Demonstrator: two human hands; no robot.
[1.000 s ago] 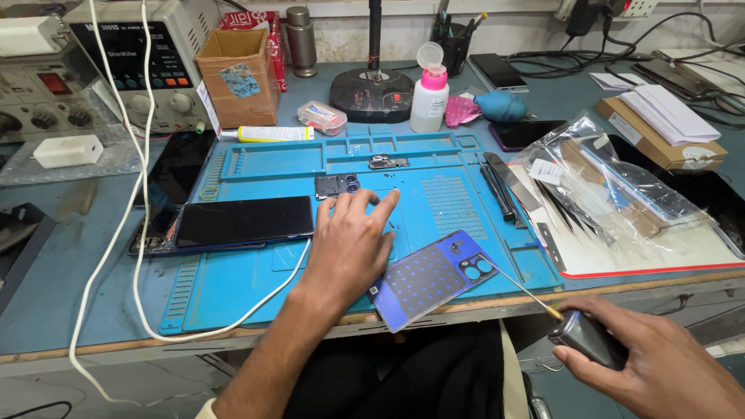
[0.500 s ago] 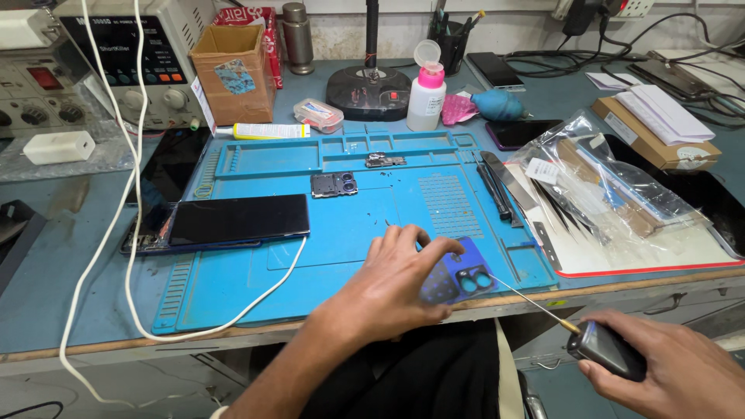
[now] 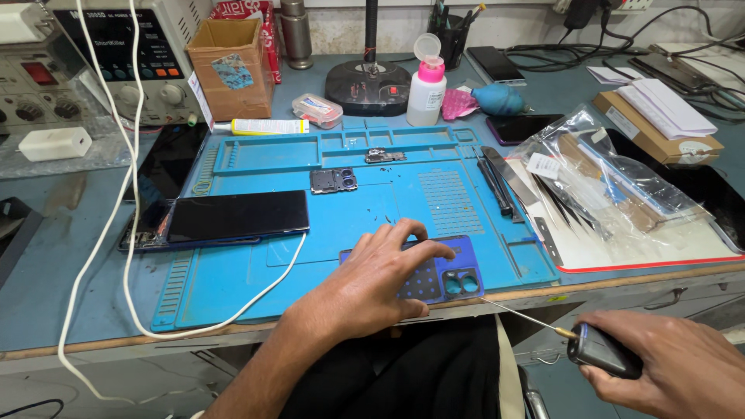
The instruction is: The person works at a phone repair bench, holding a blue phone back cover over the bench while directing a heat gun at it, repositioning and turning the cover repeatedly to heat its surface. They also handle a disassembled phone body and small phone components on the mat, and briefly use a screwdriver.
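My left hand point(image 3: 372, 281) lies flat on a blue phone back cover point(image 3: 442, 278) at the front edge of the blue work mat point(image 3: 357, 209), pressing it down. The cover's camera cutouts show just right of my fingers. My right hand point(image 3: 667, 368) is below the table edge at the lower right, closed around a black-handled screwdriver point(image 3: 601, 351) whose thin shaft points up-left toward the cover. A black phone point(image 3: 225, 219) lies screen-up on the mat's left side. A small camera module frame point(image 3: 334, 181) sits mid-mat.
A white cable point(image 3: 124, 256) loops across the mat's left. Black tweezers and tools point(image 3: 497, 182) lie at the mat's right. Clear plastic bags point(image 3: 613, 182) sit on a clipboard to the right. A cardboard box point(image 3: 231, 66), white bottle point(image 3: 426, 87) and power supply point(image 3: 116, 54) stand behind.
My left hand slid the blue cover down to the mat's front edge and now covers most of it. My right hand with the screwdriver stayed low at the right.
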